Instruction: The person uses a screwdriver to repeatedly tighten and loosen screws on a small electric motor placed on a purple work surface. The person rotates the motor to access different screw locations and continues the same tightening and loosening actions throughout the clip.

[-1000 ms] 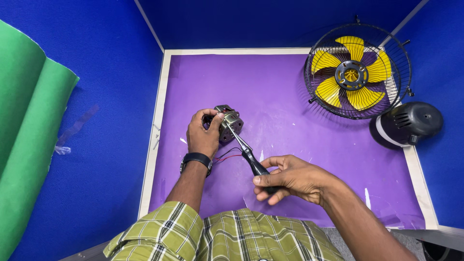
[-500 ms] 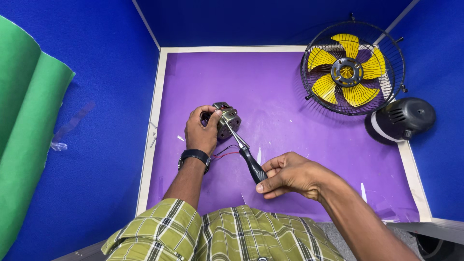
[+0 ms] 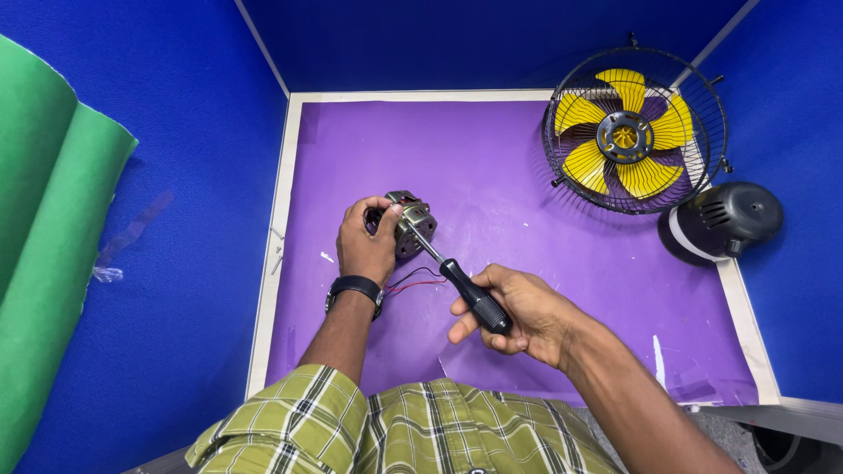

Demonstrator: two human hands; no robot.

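Little has shifted since the earlier frames: both hands keep their grips, right hand [image 3: 518, 312] a touch nearer the body. Left hand [image 3: 369, 241] is clasped around the small metal motor [image 3: 413, 224] on the purple mat [image 3: 492, 158]; the right is closed round the black handle of a screwdriver [image 3: 457, 281], its shaft angled onto the motor. Caged fan with yellow blades [image 3: 632, 132] and black housing [image 3: 724, 219] sit well right of the motor; red and black wires [image 3: 413, 281] trail just below it.

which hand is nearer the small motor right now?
Left. The left hand grips the small motor directly. The right hand sits nearer the person, holding the black handle of the screwdriver, whose shaft reaches up to the motor.
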